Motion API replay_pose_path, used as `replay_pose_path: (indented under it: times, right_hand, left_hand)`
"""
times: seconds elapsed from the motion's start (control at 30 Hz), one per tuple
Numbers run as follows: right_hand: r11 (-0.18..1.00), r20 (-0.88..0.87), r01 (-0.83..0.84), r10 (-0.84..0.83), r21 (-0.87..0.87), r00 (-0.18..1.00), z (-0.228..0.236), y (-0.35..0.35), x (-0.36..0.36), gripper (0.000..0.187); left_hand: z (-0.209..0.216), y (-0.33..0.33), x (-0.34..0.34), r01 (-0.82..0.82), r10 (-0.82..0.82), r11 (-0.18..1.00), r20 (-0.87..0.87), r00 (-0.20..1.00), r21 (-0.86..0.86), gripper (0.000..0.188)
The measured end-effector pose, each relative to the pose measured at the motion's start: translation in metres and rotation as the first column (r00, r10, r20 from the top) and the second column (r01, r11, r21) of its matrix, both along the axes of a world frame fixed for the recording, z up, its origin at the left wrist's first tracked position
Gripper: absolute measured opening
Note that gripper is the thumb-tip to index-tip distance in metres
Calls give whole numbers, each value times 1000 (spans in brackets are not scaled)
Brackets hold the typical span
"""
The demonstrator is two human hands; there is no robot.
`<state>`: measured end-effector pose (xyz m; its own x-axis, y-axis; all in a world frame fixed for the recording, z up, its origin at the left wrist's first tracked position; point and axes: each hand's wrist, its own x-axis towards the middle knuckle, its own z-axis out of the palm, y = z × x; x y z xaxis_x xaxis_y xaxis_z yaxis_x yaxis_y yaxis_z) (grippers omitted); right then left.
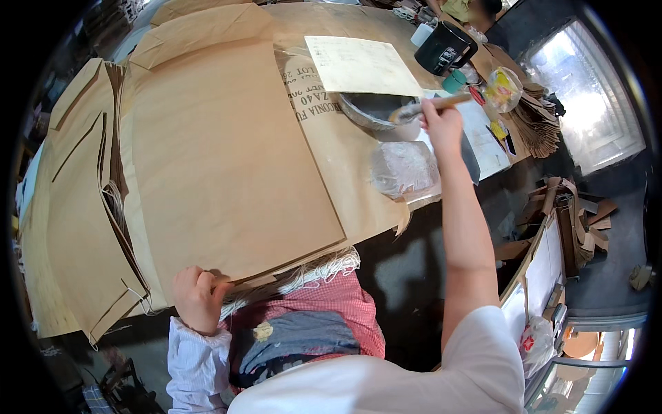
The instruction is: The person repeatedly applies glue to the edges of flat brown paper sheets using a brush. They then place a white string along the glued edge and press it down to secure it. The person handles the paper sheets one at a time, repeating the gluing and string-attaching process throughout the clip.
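Note:
A brush (453, 101) with a wooden handle is in my right hand (441, 125), its grey, paste-smeared head over the rim of a round bowl (358, 119). A pale written board (362, 64) covers the far side of that bowl. Large brown paper bags (227, 159) lie in a stack in front of me, their folded ends at the far side. At the near left corner of the stack, my left hand (198, 297) is closed, its fingers curled at the paper's edge. Part of its grip is hidden.
A clear plastic-wrapped lump (405, 168) sits near the bowl. More folded brown bags (86, 200) with loose strings lie at left. A black mug (445, 48), a green cup (454, 81) and a plastic bag (503, 90) stand far right. White strings (303, 279) hang along the table's near edge.

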<state>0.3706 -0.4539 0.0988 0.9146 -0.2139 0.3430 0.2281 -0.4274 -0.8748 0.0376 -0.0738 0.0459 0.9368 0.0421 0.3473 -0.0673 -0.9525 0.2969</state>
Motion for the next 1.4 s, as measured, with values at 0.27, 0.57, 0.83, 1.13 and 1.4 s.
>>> replay_pose_path:
  times: [0.27, 0.57, 0.83, 1.13, 1.4]
  right_hand:
    - [947, 21, 107, -106, -302, 994, -23, 11, 55, 31]
    - [745, -11, 74, -109, -663, 994, -1, -2, 60, 47]
    - [937, 33, -308, 306, 166, 951, 37, 83, -77, 8]
    - [457, 14, -877, 888, -145, 460, -3, 233, -245, 18]
    - [386, -92, -892, 905, -237, 416, -13, 268, -244, 10]
  left_hand:
    - [-83, 1, -72, 159, -138, 987, -365, 921, 28, 20]
    - [-139, 33, -69, -73, 13, 992, -477, 879, -107, 10]
    - [-85, 22, -95, -29, -14, 977, -201, 980, -209, 15]
    - [-20, 34, -124, -182, 134, 968, -257, 957, -172, 10]
    - [-12, 25, -74, -171, 183, 983, -211, 960, 74, 10]
